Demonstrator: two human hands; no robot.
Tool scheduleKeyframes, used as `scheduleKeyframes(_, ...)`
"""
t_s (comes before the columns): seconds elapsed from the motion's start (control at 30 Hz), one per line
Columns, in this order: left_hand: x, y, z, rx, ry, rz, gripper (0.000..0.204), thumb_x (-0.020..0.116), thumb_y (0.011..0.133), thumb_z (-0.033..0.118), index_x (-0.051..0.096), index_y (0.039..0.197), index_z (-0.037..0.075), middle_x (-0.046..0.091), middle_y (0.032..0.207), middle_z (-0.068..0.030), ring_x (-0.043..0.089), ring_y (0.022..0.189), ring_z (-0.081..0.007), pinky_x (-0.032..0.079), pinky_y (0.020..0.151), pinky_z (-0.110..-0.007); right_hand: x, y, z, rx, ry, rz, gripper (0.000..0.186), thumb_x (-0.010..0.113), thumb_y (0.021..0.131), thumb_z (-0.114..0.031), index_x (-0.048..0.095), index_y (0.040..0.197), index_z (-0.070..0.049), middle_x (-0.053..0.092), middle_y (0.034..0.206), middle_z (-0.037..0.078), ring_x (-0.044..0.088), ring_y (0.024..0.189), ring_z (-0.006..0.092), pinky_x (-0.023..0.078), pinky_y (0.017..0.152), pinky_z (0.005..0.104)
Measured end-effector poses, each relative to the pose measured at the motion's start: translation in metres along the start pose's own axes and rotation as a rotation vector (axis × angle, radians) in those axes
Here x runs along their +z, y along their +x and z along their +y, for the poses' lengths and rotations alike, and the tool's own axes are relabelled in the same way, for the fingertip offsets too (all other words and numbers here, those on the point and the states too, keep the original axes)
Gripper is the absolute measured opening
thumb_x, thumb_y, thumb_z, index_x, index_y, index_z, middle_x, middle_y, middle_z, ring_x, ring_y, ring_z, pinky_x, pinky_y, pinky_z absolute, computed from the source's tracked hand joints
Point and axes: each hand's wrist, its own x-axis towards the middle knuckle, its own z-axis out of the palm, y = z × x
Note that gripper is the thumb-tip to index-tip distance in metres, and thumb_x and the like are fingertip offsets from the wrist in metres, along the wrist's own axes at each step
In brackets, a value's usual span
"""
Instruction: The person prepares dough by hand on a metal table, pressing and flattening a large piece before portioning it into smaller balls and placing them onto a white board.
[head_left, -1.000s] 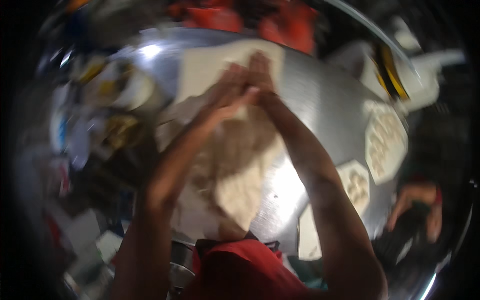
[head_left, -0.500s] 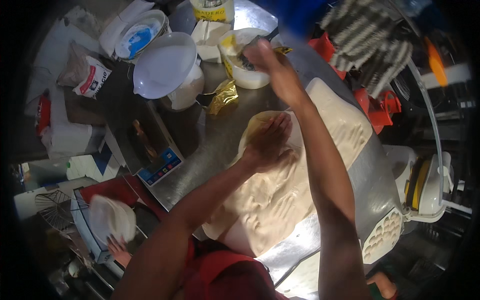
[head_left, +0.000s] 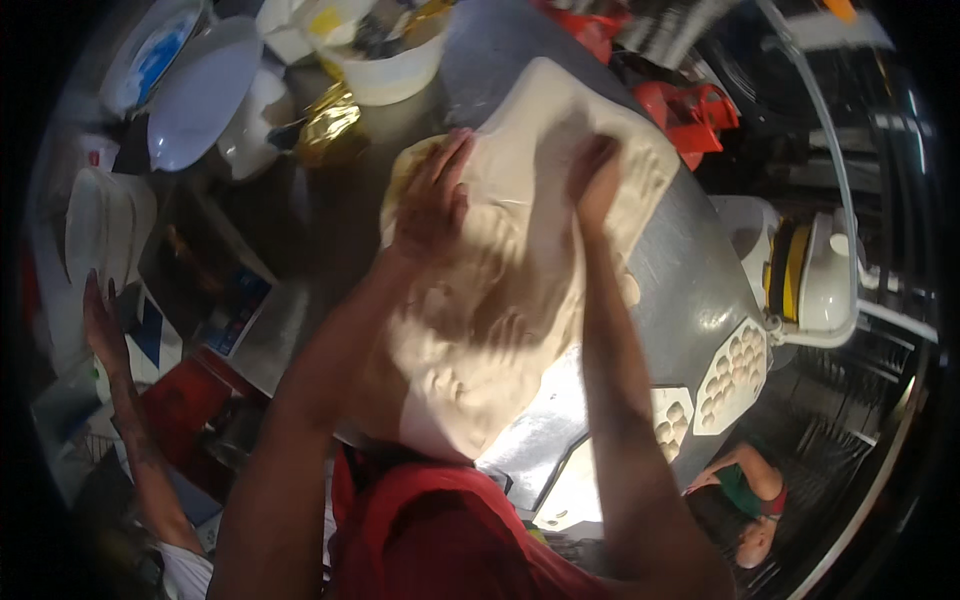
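Observation:
A wide sheet of pale dough (head_left: 500,290), dented with hand prints, lies across the metal table. My left hand (head_left: 432,205) rests on its far left edge with the fingers stretched out, beside a yellowish patch (head_left: 402,172). Over the far right part of the sheet is my right hand (head_left: 595,185); motion smears its fingers, and whether anything is in them does not show. A white tub (head_left: 395,75) with dark and gold contents stands beyond the dough. Crumpled gold foil (head_left: 330,118) lies left of that tub.
A white bowl (head_left: 205,95) and a scale (head_left: 235,310) stand at the left. Another person's arm (head_left: 140,430) reaches up there beside white containers (head_left: 100,220). Moulded white trays (head_left: 733,375) lie at the right edge. A person in green (head_left: 745,490) is at lower right.
My right hand has come back from the white tub to the dough. My left hand stays at the sheet's edge. The view has shifted, and the other person's arm at left reaches higher.

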Motion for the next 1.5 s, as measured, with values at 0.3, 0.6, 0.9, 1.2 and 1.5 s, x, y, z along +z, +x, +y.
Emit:
scheduleKeyframes(0.3, -0.002, -0.014, 0.012, -0.044, 0.165, -0.104, 0.064, 0.044, 0.105, 0.021, 0.038, 0.164, -0.002, 0.039, 0.170, -0.0192, 0.030, 0.162, -0.0372, 0.020, 0.134, -0.054, -0.068, -0.103, 0.014, -0.226, -0.419, -0.571, 0.112, 0.061, 0.096, -0.073, 0.026, 0.167, 0.006, 0.026, 0.175, 0.028, 0.026, 0.163, 0.0427, 0.020, 0.132, 0.0570)
scheduleKeyframes(0.6, 0.010, 0.009, 0.007, 0.079, 0.292, -0.171, 0.063, 0.044, 0.109, 0.027, 0.037, 0.164, -0.003, 0.033, 0.174, -0.0205, 0.025, 0.163, -0.0418, 0.018, 0.134, -0.054, 0.011, -0.080, -0.017, -0.019, -0.435, -0.208, 0.114, 0.062, 0.097, -0.070, 0.027, 0.161, 0.018, 0.027, 0.168, 0.041, 0.019, 0.162, 0.0507, 0.016, 0.133, 0.0564)
scheduleKeyframes(0.9, -0.035, -0.153, 0.062, 0.003, 0.492, -0.482, 0.082, 0.053, 0.105, 0.043, 0.028, 0.168, -0.004, 0.026, 0.177, -0.0197, 0.019, 0.166, -0.0371, 0.017, 0.134, -0.053, -0.079, -0.306, -0.109, -0.001, -0.232, -0.403, 0.111, 0.069, 0.093, -0.064, 0.031, 0.159, 0.016, 0.030, 0.169, 0.036, 0.028, 0.160, 0.0502, 0.024, 0.131, 0.0561)
scheduleKeyframes(1.2, -0.070, -0.170, 0.088, 0.012, 0.344, -0.504, 0.070, 0.052, 0.110, 0.038, 0.035, 0.166, 0.000, 0.026, 0.177, -0.0170, 0.018, 0.166, -0.0363, 0.018, 0.135, -0.051, -0.109, -0.326, -0.145, -0.188, -0.109, -0.669, 0.095, 0.074, 0.095, -0.052, 0.042, 0.157, 0.013, 0.037, 0.167, 0.034, 0.034, 0.158, 0.0462, 0.027, 0.130, 0.0536)
scheduleKeyframes(1.5, -0.096, -0.168, 0.071, 0.121, 0.136, -0.456, 0.068, 0.059, 0.104, 0.038, 0.046, 0.159, 0.000, 0.038, 0.171, -0.0186, 0.029, 0.162, -0.0361, 0.021, 0.133, -0.053, -0.072, -0.076, -0.186, 0.050, 0.228, -0.635, 0.053, 0.053, 0.110, -0.047, 0.071, 0.127, 0.000, 0.072, 0.116, 0.033, 0.066, 0.115, 0.0515, 0.052, 0.097, 0.0517)
